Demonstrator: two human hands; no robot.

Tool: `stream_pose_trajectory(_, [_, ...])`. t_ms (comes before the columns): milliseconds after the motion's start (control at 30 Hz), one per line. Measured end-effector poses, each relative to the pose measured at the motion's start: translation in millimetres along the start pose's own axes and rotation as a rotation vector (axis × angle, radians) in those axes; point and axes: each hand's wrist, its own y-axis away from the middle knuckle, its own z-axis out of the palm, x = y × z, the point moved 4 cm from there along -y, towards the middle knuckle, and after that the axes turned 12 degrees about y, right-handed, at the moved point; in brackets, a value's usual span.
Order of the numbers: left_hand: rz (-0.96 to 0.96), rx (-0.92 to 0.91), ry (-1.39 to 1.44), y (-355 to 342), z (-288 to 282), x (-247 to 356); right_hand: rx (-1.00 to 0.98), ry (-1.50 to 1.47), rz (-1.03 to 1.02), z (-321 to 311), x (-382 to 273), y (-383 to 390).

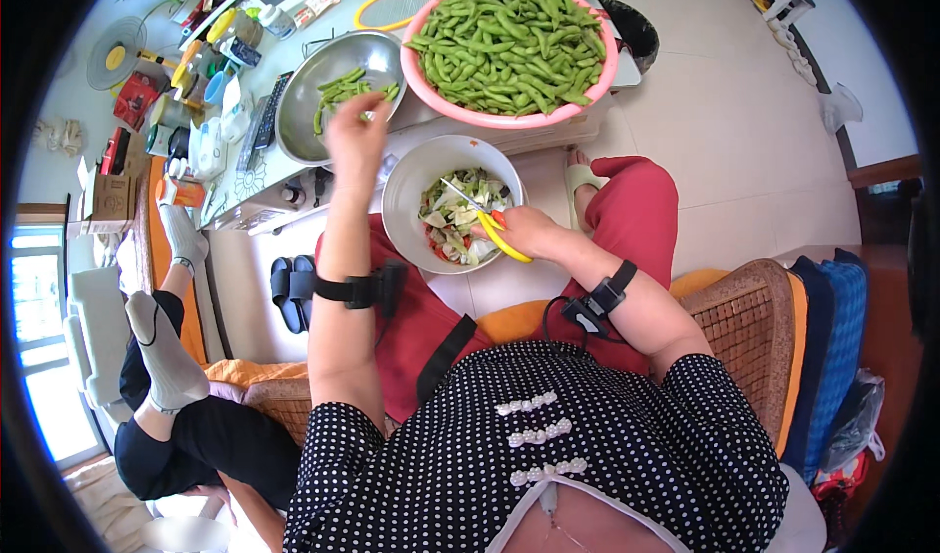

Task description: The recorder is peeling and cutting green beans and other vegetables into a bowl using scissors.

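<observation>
My left hand (355,137) is over the near rim of a steel bowl (304,93) with some green pods (343,88) in it, fingers pinched near the pods; what they hold, if anything, I cannot make out. My right hand (521,232) grips scissors with yellow handles (504,241), blades open over a white bucket (401,205). The bucket stands between my legs and holds vegetable scraps (455,230) with red bits. A large pink basin (416,83) heaped with green pods (504,44) sits to the right of the steel bowl.
The cluttered table (264,186) holds jars, remotes and a yellow-rimmed mesh paddle (392,6). A black bin (632,34) stands beyond its right end. Black slippers (294,293) lie on the floor. At left, another person's socked feet (166,357) rest near me. A woven seat (734,347) is under me.
</observation>
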Motion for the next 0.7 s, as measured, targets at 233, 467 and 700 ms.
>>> stream_pose_trajectory(233, [0.374,-0.281,-0.293,-0.1,89.2,50.7,0.075,0.135,-0.011,14.8,7.0,-9.5])
stream_pose_trajectory(467, [0.192,-0.541,-0.644,-20.4,121.5,44.0,0.124,0.124,-0.016,4.6,2.6,-3.7])
stream_pose_trajectory(700, [0.132,-0.475,-0.306,-25.9,83.7,35.5,0.148,0.07,-0.043,-0.8,0.3,2.4])
